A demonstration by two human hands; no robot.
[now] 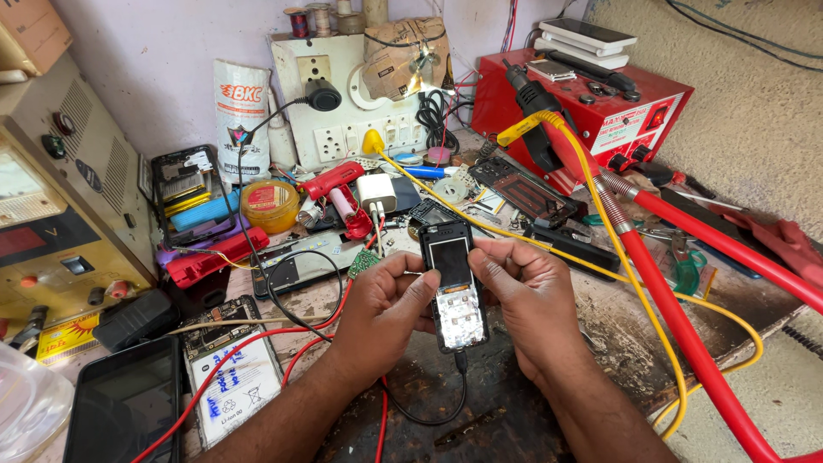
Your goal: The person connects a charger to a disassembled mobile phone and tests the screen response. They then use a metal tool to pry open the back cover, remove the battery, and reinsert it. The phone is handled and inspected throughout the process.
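Black phone (pixel 452 287) gripped at both edges: left hand (pixel 386 309), right hand (pixel 527 296); clutter close.

Black keypad phone with white exposed keypad board (pixel 453 287), red metal box (pixel 591 116), yellow cable (pixel 600 201), red hoses (pixel 686 334), yellow round tub (pixel 270 204)

Left hand (pixel 383 306): my fingers curled, thumb pressing inward, forearm entering from near left.
Right hand (pixel 525 296): mirrored grip, fingertips meeting centre.
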